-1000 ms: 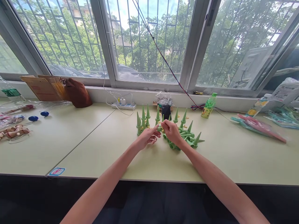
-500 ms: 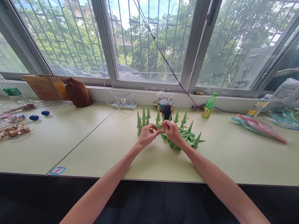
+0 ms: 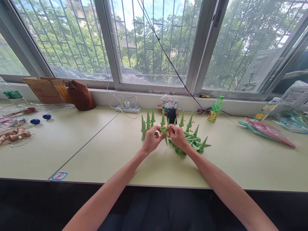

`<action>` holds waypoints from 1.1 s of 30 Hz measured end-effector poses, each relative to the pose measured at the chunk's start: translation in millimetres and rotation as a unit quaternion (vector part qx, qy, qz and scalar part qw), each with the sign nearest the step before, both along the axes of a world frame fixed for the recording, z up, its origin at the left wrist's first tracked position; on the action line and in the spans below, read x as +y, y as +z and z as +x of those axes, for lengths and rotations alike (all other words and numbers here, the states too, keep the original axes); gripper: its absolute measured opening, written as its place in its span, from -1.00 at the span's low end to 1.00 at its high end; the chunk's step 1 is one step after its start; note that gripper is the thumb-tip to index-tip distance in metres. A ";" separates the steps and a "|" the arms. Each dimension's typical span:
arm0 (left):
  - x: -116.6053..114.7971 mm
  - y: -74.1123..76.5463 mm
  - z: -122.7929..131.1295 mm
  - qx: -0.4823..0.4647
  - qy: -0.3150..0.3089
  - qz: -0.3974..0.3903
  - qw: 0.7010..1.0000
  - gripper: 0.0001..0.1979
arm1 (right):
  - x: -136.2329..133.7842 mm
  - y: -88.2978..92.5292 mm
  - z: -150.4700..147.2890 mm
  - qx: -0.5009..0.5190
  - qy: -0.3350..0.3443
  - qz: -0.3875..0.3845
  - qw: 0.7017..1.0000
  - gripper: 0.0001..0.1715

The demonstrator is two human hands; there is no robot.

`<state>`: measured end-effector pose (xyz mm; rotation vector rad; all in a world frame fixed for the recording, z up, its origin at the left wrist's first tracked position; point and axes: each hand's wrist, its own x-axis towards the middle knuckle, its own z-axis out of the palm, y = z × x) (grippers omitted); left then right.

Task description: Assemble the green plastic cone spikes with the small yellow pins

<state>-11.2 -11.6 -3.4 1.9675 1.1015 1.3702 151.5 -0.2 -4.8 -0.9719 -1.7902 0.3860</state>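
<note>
Between my two hands is a green plastic watering spike [image 3: 163,131], its open cup end up and its pointed tip down. My left hand [image 3: 151,140] is closed around the cup from the left, thumb and fingers gripping its sides. My right hand [image 3: 177,137] pinches at the spike's right side, where a bit of yellow shows; the fingertips hide the exact part. Just right of and below my right hand lies a pile of loose green spikes [image 3: 197,143]. Behind my hands, several spikes with yellow valves [image 3: 189,123] stand tip-up, others [image 3: 148,120] to the left.
A black phone-like object [image 3: 171,116] leans against a plastic-wrapped box behind the spikes. Further right are a green bottle [image 3: 215,109] and bagged pink items [image 3: 269,131]. A power strip [image 3: 128,109], brown pouch [image 3: 80,95] and blue balls [image 3: 35,121] are leftward.
The spike in my hands has tipped so that its cup mouth now faces upward, and its point hangs more directly below. My left hand has shifted very slightly; my right stays almost where it was.
</note>
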 end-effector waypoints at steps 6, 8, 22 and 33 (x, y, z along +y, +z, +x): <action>-2.4 4.5 1.5 0.010 -0.012 -0.059 0.998 -0.55 | -1.6 2.0 -0.4 0.001 -0.027 0.001 1.000 -0.58; -2.4 5.6 2.6 -0.007 -0.021 -0.089 0.996 -0.50 | -2.2 2.9 0.1 0.001 -0.039 0.004 0.999 -0.57; 4.8 4.5 -6.7 -0.143 -0.191 -0.486 0.841 -0.25 | -9.6 6.5 0.3 -0.033 0.013 0.033 0.999 -0.59; 6.6 4.3 -10.5 -0.186 -0.235 -0.500 0.813 -0.35 | -9.1 8.2 0.5 -0.031 0.021 0.022 0.999 -0.60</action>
